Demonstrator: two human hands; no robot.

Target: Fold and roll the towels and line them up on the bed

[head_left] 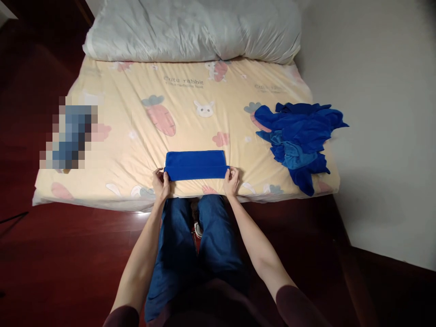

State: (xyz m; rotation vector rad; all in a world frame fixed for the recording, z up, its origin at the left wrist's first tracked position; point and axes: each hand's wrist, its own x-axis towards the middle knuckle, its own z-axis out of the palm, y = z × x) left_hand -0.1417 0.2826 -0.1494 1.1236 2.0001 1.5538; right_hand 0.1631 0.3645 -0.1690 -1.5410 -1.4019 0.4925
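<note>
A blue cloth (195,164), folded into a wide flat strip, lies near the front edge of the bed. A fold line runs along its length. My left hand (161,182) pinches its near left corner between thumb and fingers. At the opposite end, my right hand (232,180) pinches the near right corner. To the right, a loose heap of crumpled blue cloths (303,131) rests on the sheet, one of them a lighter blue.
The bed's yellow sheet (129,131) carries carrot and rabbit prints. A pale rolled quilt (194,29) spans the far end. On the left edge sits a pixelated bluish item (71,134) I cannot make out. A grey wall (381,113) stands at the right; dark red floor (85,259) lies below.
</note>
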